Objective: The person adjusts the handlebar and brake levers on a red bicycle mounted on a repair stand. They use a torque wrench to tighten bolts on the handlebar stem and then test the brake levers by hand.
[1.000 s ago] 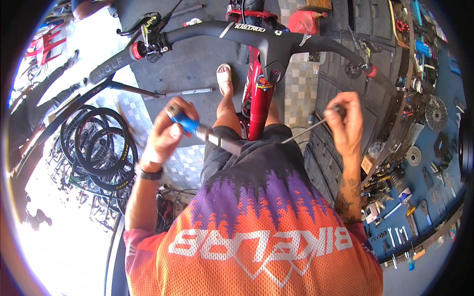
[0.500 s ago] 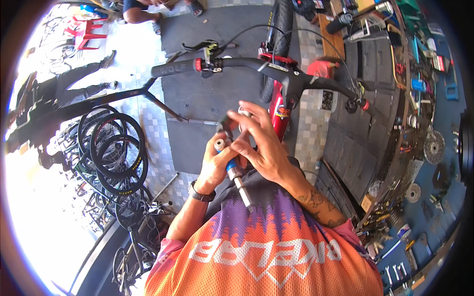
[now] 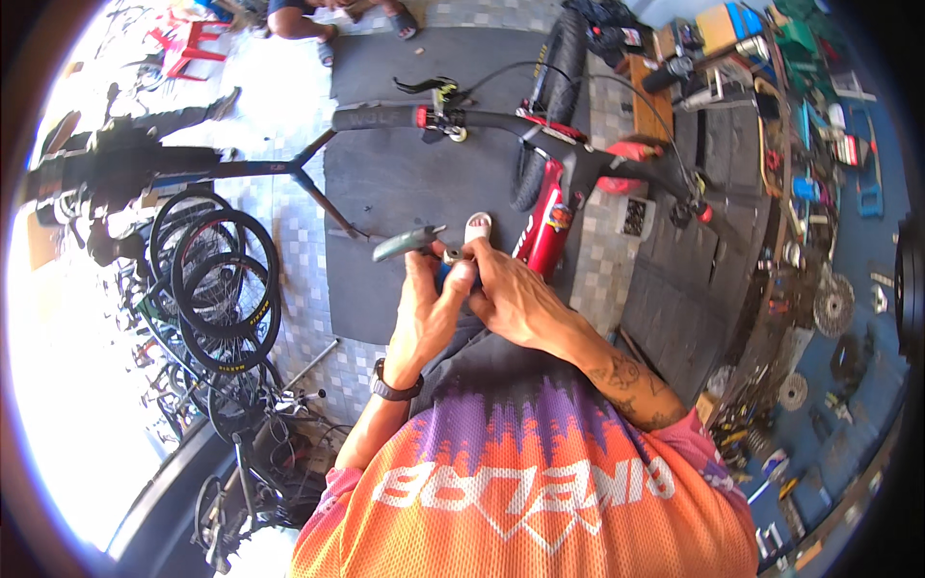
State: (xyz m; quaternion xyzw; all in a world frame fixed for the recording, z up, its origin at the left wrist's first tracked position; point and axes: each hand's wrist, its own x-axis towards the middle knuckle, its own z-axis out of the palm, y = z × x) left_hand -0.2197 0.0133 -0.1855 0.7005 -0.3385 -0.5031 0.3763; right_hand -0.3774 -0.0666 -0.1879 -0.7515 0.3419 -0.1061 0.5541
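A blue-and-silver tool [image 3: 446, 273] is in front of the person, pinched by the left hand [image 3: 425, 313]; a grey-green object [image 3: 405, 244] juts beyond those fingers. The right hand [image 3: 517, 294] curls in alongside; I cannot tell what it grips. Beyond, right of a red bicycle [image 3: 547, 236], a pale tray [image 3: 649, 220] holds small dark pieces, near a red container [image 3: 621, 182].

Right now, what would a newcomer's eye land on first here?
Probably the bright orange-and-purple jersey, lower middle. Above it, the left hand and right hand meet around a mostly hidden blue item, a grey-green object beside them. Beyond is a bicycle's red frame, right of centre; black-tyred wheels crowd the left.
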